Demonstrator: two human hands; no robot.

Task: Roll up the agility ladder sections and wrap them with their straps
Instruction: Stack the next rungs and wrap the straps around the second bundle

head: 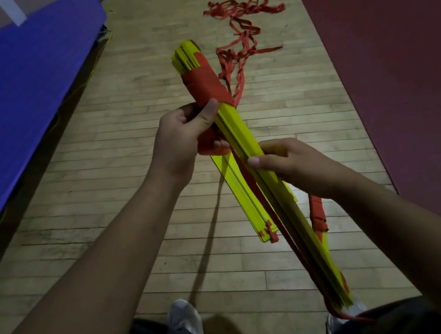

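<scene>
The rung bundle point(240, 133) runs from the lower right to the upper centre of the frame. The right hand point(295, 166) holds its middle, grip closed round the yellow rungs. Several loose rungs point(242, 200) hang below, outside the wrap; a slack grip would likely let them slide out. The left hand point(181, 138) grips the red wrap point(206, 84). Beyond, the strap tail point(240, 31) lies tangled on the floor point(133, 99); a snag could loosen the turns.

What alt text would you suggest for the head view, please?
A left hand and a right hand grip a bundle of yellow ladder rungs above a wooden floor, the left hand at its red strap wrapping. Loose red straps trail across the floor beyond.
</scene>
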